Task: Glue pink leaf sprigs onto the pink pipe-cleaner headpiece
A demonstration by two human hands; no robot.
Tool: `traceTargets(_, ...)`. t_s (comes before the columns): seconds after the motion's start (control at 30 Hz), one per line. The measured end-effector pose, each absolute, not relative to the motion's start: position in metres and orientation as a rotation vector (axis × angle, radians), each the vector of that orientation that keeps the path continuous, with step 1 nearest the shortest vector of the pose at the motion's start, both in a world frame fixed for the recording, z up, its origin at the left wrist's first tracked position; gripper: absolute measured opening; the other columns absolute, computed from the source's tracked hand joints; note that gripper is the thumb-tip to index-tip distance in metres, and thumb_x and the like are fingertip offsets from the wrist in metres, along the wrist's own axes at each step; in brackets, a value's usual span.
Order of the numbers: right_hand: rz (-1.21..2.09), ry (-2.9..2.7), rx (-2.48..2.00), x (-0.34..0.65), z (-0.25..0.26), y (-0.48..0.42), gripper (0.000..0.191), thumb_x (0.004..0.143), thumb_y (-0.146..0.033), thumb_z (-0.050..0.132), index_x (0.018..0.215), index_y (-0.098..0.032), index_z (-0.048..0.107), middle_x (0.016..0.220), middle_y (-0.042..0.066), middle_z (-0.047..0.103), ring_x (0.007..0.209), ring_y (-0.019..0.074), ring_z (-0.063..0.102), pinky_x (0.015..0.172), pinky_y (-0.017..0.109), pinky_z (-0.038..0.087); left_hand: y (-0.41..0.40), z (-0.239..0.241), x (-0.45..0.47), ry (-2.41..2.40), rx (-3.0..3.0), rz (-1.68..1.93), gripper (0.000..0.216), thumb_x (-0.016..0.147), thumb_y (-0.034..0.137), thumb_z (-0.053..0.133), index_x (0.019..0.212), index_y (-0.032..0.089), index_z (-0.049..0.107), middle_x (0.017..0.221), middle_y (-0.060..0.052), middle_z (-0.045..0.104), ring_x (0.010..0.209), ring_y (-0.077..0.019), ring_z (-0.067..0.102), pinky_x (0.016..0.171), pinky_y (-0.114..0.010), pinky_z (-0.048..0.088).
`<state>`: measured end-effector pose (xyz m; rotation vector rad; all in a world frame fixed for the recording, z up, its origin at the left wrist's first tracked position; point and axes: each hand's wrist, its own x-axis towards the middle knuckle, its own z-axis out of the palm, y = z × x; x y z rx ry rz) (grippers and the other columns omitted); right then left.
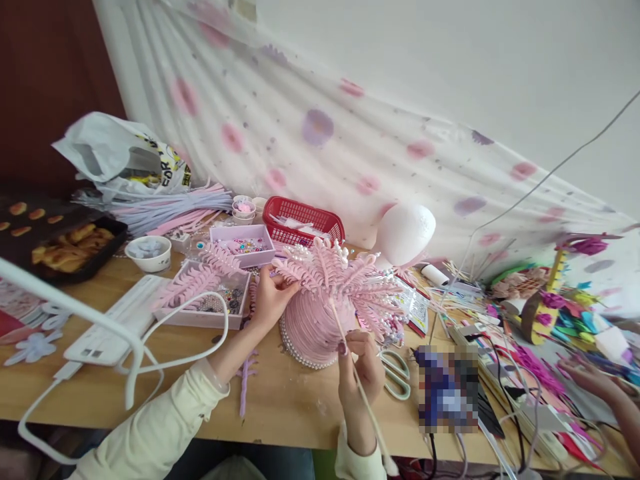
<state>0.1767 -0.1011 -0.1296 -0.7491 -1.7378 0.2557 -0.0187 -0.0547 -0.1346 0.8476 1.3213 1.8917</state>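
A pink dome-shaped headpiece (315, 330), ribbed and edged with white pearls, stands on the wooden table in front of me. Fuzzy pink leaf-like sprays (325, 267) and pearl strands fan out over its top. My left hand (274, 297) pinches the edge of a pink spray on the headpiece's left side. My right hand (361, 363) is closed around a thin pale stick (367, 403) with a white puffy lower end; its upper end reaches the base of the sprays. Pale green-handled scissors (397, 375) lie right of the headpiece, their blades mostly hidden.
Bead trays (245, 252), a red basket (305, 220) and a white foam head (406, 233) stand behind. A white power bank (113, 327) with a looping cable lies left. Power strips (525, 413) and cords crowd the right, near another person's hand (587, 380).
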Motion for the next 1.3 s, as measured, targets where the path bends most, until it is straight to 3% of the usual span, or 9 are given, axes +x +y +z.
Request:
traceTargets(0.07,0.317,-1.768,-0.801,0.175,-0.115,-0.095,0.021,0.099,-0.023,0.049,0.082,-0.023,0.062,0.071,0.0,0.061,0.067,0.0166,0.061,0.063,0.029,0.048,-0.054,-0.137,-0.02,1.303,0.883,1.902,0.057,0.065,0.026,0.075,0.111,0.021,0.041,0.065,0.007,0.066,0.063,-0.0177,0.066,0.063,-0.027,0.045)
traceTargets(0.17,0.381,-1.91,-0.871,0.168,-0.095,-0.082,0.024,0.101,-0.029,0.044,0.099,-0.022,0.067,0.08,0.003,0.069,0.075,0.0186,0.067,0.067,0.029,0.052,-0.055,-0.141,-0.018,1.281,0.974,1.928,0.057,0.07,0.025,0.073,0.117,0.021,0.04,0.067,0.007,0.066,0.061,-0.0159,0.064,0.062,-0.026,0.044)
traceTargets(0.23,0.356,-1.986,-0.863,0.161,-0.086,-0.073,0.021,0.099,-0.031,0.052,0.089,-0.021,0.068,0.076,0.002,0.069,0.072,0.0174,0.066,0.067,0.028,0.051,-0.055,-0.144,-0.017,1.238,1.029,1.935,0.051,0.075,0.025,0.071,0.117,0.022,0.042,0.071,0.004,0.069,0.061,-0.0154,0.064,0.062,-0.026,0.045)
traceTargets(0.33,0.274,-2.01,-0.892,0.151,-0.079,-0.062,0.033,0.095,-0.034,0.06,0.065,-0.02,0.058,0.057,-0.003,0.057,0.053,0.0115,0.053,0.054,0.023,0.042,-0.054,-0.148,-0.018,1.23,1.062,1.906,0.034,0.079,0.027,0.068,0.105,0.021,0.049,0.077,-0.001,0.073,0.067,-0.0174,0.068,0.064,-0.027,0.046)
traceTargets(0.5,0.204,-2.041,-1.038,0.139,-0.084,-0.048,0.047,0.096,-0.041,0.052,0.055,-0.018,0.052,0.049,-0.005,0.046,0.047,0.0082,0.041,0.047,0.022,0.029,-0.047,-0.153,-0.026,1.253,1.151,1.826,0.014,0.079,0.029,0.065,0.077,0.021,0.053,0.072,-0.002,0.073,0.066,-0.0182,0.067,0.061,-0.026,0.044)
traceTargets(0.77,0.123,-1.849,-1.159,0.127,-0.089,-0.041,0.048,0.091,-0.038,0.05,0.049,-0.023,0.031,0.044,-0.008,0.031,0.043,0.0067,0.029,0.046,0.024,0.022,-0.046,-0.161,-0.024,1.304,1.156,1.846,0.031,0.077,0.029,0.065,0.053,0.02,0.047,0.052,0.004,0.049,0.056,-0.013,0.046,0.056,-0.025,0.031)
traceTargets(0.9,0.146,-1.827,-1.173,0.125,-0.088,-0.037,0.045,0.088,-0.034,0.049,0.05,-0.024,0.026,0.045,-0.008,0.027,0.044,0.0066,0.025,0.046,0.025,0.02,-0.045,-0.163,-0.024,1.288,1.176,1.839,0.038,0.077,0.03,0.065,0.048,0.021,0.041,0.05,0.005,0.044,0.056,-0.0128,0.043,0.057,-0.026,0.03)
traceTargets(1.07,0.191,-1.776,-1.182,0.126,-0.089,-0.038,0.048,0.089,-0.037,0.052,0.049,-0.024,0.029,0.044,-0.007,0.03,0.044,0.0077,0.029,0.046,0.025,0.021,-0.043,-0.163,-0.026,1.258,1.202,1.825,0.037,0.076,0.033,0.065,0.048,0.021,0.044,0.05,0.004,0.044,0.056,-0.0133,0.041,0.057,-0.027,0.03)
traceTargets(1.3,0.205,-1.643,-1.171,0.132,-0.091,-0.045,0.052,0.097,-0.044,0.042,0.05,-0.021,0.047,0.043,-0.003,0.046,0.042,0.0107,0.04,0.046,0.026,0.029,-0.043,-0.164,-0.026,1.245,1.181,1.834,0.044,0.076,0.039,0.065,0.046,0.021,0.038,0.047,0.006,0.036,0.053,-0.0118,0.036,0.055,-0.027,0.029)
